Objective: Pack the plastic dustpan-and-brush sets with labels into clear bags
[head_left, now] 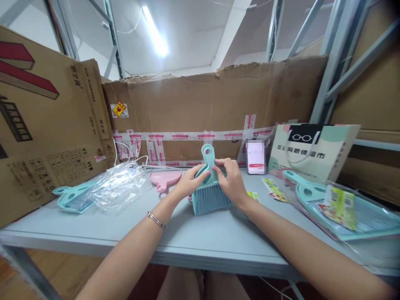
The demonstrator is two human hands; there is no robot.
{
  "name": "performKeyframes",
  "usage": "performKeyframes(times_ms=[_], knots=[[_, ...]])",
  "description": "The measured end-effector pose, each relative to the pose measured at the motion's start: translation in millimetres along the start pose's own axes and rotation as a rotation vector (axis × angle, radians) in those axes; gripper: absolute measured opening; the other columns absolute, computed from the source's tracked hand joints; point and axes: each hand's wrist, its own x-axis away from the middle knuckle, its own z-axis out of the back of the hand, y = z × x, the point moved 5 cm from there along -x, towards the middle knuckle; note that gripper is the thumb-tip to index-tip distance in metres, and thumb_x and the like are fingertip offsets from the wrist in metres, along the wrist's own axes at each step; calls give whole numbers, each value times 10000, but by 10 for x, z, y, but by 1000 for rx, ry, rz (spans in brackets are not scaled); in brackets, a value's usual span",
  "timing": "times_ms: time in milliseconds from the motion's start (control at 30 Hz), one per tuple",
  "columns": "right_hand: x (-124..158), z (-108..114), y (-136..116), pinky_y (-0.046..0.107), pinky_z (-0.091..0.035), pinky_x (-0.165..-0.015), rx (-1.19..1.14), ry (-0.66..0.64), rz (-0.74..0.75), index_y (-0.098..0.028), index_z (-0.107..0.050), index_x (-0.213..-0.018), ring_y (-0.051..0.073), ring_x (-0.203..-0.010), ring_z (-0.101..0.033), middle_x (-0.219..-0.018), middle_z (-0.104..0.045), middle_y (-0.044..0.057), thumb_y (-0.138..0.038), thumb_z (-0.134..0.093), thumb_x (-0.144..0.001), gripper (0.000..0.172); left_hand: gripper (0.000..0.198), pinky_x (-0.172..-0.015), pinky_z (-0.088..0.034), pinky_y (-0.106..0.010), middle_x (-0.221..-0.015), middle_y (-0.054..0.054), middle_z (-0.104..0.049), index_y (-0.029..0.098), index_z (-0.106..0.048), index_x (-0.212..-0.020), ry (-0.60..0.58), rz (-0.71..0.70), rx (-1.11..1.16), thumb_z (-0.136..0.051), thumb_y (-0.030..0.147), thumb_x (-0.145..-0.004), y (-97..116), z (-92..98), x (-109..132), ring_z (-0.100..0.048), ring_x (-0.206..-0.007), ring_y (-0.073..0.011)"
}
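Observation:
A turquoise hand brush (pixel 212 197) with grey-blue bristles is held up over the middle of the table, its looped handle pointing up and its bristles down. My left hand (pixel 189 181) grips it from the left, the thumb lying across the base of the handle. From the other side, my right hand (pixel 231 180) closes on it with bent fingers and thumb. A turquoise edge runs along the left of the bristles; whether a dustpan sits behind them I cannot tell. Behind my left hand lies a pink dustpan (pixel 165 179).
Crumpled clear plastic (pixel 120 187) and a turquoise dustpan (pixel 75 200) lie left on the grey table (pixel 131 229). At right are a bagged turquoise dustpan set (pixel 371 216), a printed card (pixel 276 191), a phone (pixel 256 157) and a paper bag (pixel 312 154). Cardboard (pixel 193 104) walls the back.

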Motion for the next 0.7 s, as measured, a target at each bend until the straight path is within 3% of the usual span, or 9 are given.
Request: performKeyframes(times_ms=[133, 233, 333, 467, 633, 700], knots=[[-16, 28, 49, 413, -391, -851, 87, 24, -50, -189, -567, -968, 231, -910, -474, -916, -462, 81, -318, -514, -810, 211, 421, -811, -419, -280, -1025, -67, -640, 144, -607, -1069, -3, 30, -52, -418, 444, -841, -28, -21, 13, -557, -930, -196], [-51, 36, 150, 417, -399, -835, 61, -16, -126, -191, -558, -997, 236, -893, -491, -914, -496, 80, -410, -559, -770, 316, 435, -763, -415, -257, -965, -54, -641, 143, -612, -1049, 3, 57, -59, -385, 455, -850, -42, -16, 23, -551, -867, -178], [-85, -15, 280, 385, -431, -805, -105, -186, -248, -187, -568, -1002, 217, -861, -548, -907, -588, 72, -455, -561, -756, 364, 430, -727, -403, -242, -903, -36, -635, 148, -621, -1005, -1, 61, -97, -363, 459, -856, -29, -5, 29, -538, -815, -161], [-92, -89, 355, 362, -441, -852, -312, -448, -350, -192, -629, -950, 215, -945, -593, -968, -665, 54, -413, -528, -773, 301, 419, -679, -387, -225, -843, -21, -620, 156, -618, -937, -23, 37, -193, -338, 460, -865, 11, 17, 32, -521, -762, -145], [-89, -82, 346, 362, -465, -797, -224, -453, -338, -187, -676, -855, 231, -878, -623, -877, -700, 41, -344, -519, -769, 239, 422, -615, -363, -229, -742, -12, -620, 161, -634, -812, -69, 26, -363, -338, 458, -861, 50, 50, 23, -512, -678, -142], [-76, -91, 321, 353, -463, -788, -177, -429, -327, -186, -681, -867, 230, -871, -625, -892, -704, 44, -333, -518, -774, 238, 385, -637, -371, -231, -792, -21, -642, 159, -646, -838, -50, 33, -360, -377, 435, -848, 68, 69, 8, -530, -712, -151]])
